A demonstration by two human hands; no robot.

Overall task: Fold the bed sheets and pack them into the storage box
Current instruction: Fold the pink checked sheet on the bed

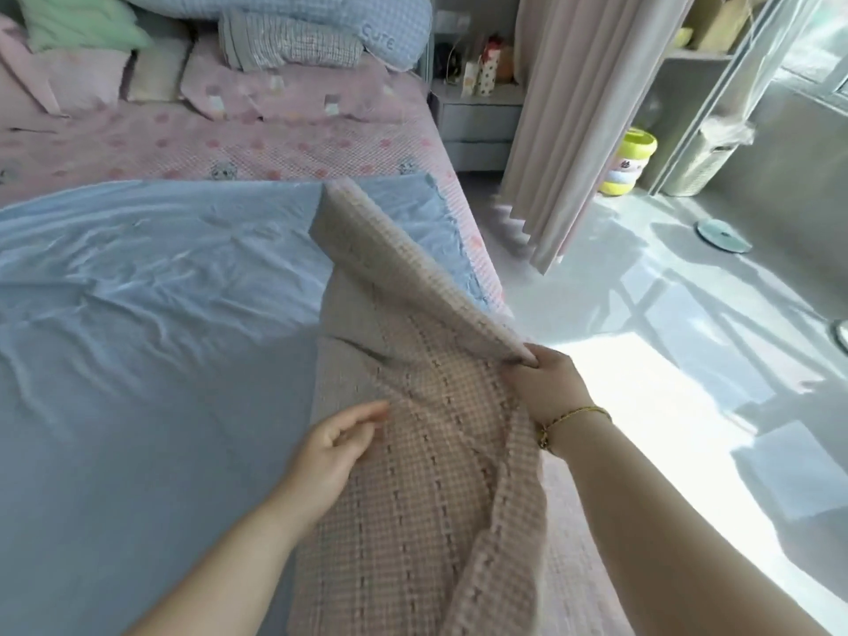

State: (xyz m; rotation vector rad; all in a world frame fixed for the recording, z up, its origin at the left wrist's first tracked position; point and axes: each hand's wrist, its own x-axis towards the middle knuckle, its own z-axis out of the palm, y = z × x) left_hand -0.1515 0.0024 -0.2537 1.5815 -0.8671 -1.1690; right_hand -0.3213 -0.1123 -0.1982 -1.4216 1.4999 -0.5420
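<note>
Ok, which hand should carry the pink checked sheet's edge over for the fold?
Likely right. The right hand grips the pink checked sheet by its lifted edge; the left hand is open over its flat part, better for pinning it.

Regions hidden, cropped or unresolved, head view.
The blue sheet (137,337) runs off the left and bottom edges, the checked sheet (440,429) off the bottom. The right hand (546,383) has its fingertips buried in the checked sheet's lifted fold. The left hand (335,445) is blurred at the fingertips. The small items (482,71) on the nightstand (477,117) cannot be identified.
</note>
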